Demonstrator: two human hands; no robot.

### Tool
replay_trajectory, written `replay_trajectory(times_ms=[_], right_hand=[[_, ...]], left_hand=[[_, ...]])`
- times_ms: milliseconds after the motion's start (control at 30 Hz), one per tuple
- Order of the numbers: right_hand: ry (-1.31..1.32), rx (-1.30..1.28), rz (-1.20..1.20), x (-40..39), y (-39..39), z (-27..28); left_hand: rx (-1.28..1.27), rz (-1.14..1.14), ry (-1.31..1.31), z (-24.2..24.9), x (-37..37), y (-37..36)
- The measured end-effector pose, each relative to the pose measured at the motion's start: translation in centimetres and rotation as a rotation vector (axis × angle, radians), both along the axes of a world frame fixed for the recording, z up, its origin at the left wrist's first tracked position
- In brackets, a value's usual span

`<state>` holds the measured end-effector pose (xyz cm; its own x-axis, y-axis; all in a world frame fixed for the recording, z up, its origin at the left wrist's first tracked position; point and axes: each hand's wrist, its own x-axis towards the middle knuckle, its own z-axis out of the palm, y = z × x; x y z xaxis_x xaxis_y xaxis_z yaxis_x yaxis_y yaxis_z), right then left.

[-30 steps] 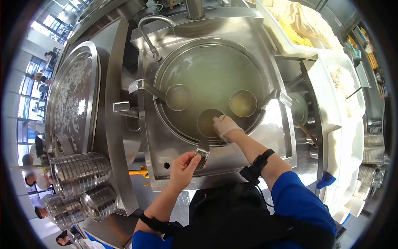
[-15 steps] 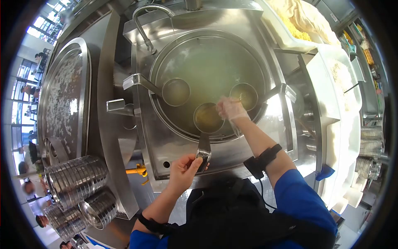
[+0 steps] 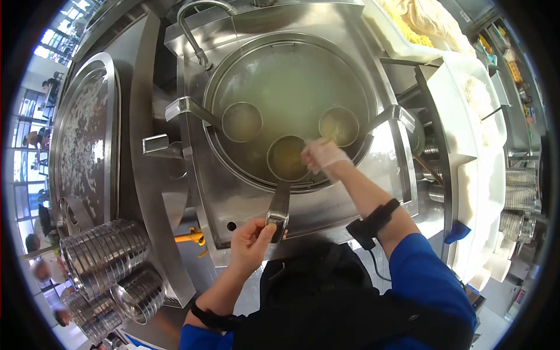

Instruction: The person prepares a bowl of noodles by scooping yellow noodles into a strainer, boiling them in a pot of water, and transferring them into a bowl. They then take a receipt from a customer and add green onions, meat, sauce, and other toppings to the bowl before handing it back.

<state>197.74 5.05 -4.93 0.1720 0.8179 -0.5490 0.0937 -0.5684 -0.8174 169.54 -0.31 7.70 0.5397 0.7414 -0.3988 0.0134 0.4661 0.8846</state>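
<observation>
My left hand (image 3: 251, 242) is closed round the end of the long metal handle of a noodle strainer (image 3: 289, 158). The strainer's round basket sits in the cloudy liquid of a big steel pot (image 3: 291, 87), with something yellowish inside. My right hand (image 3: 325, 157), in a clear thin glove, is closed over the pot's near right part, between that basket and a second noodle strainer (image 3: 339, 126). What its fingers hold is too blurred to make out. Pale strands show in the second strainer. At the left of the pot hangs a third strainer (image 3: 242, 122).
A curved faucet (image 3: 185, 29) stands behind the pot. To the left are a large oval pan (image 3: 87, 134) of dark liquid and stacked steel bowls (image 3: 105, 251). White tubs (image 3: 466, 116) with pale and yellow food line the right side.
The whole view has shifted slightly, with the pot sitting higher and further left. My right hand has turned a little over the near strainer's edge. My left hand keeps its hold on the handle.
</observation>
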Motion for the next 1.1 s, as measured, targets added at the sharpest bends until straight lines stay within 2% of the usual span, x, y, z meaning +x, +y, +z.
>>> replay_trajectory(times_ms=[67, 233, 300, 433, 533, 567, 667, 700, 800, 900, 1000, 1100], right_hand=[[0.347, -0.176, -0.330, 1.2, 0.0, 4.1], [0.194, 0.050, -0.359, 2.4, -2.2, 8.4], [0.214, 0.096, -0.371, 2.3, -3.0, 10.1], [0.146, 0.161, -0.371, 0.8, -3.6, 10.6], [-0.467, 0.649, -0.016, -0.8, -3.3, 7.5], [-0.390, 0.510, 0.007, -1.2, -3.2, 7.6], [-0.629, 0.274, 0.204, -2.0, -3.4, 5.8], [-0.596, 0.368, 0.167, -2.1, -4.0, 3.4], [0.200, -0.116, -0.238, -3.5, -3.5, 3.8], [0.455, 0.059, -0.524, -2.0, -3.5, 4.9], [0.235, 0.131, -0.539, -1.0, -3.9, 5.3], [0.301, 0.064, -0.409, 0.2, -4.6, 3.8]], left_hand=[[0.014, -0.032, -0.041, 0.5, -1.1, -0.3], [0.012, -0.058, -0.130, 0.7, -3.6, -1.8], [-0.017, -0.069, -0.134, 0.4, -4.3, -2.0], [0.054, -0.144, 0.022, -0.2, -4.7, -2.7], [0.199, -0.240, 0.152, -0.1, -4.3, -2.8], [0.240, -0.266, 0.169, 0.7, -3.7, -2.5], [0.300, -0.289, 0.172, 1.1, -3.0, -2.3], [0.311, -0.288, 0.162, 1.1, -2.8, -2.2], [0.260, -0.269, 0.164, 0.7, -2.7, -1.8], [0.246, -0.300, 0.173, 0.9, -1.5, -1.1], [0.199, -0.267, 0.164, -0.9, -0.6, -0.7], [0.097, -0.220, 0.125, 0.3, 1.3, 1.5]])
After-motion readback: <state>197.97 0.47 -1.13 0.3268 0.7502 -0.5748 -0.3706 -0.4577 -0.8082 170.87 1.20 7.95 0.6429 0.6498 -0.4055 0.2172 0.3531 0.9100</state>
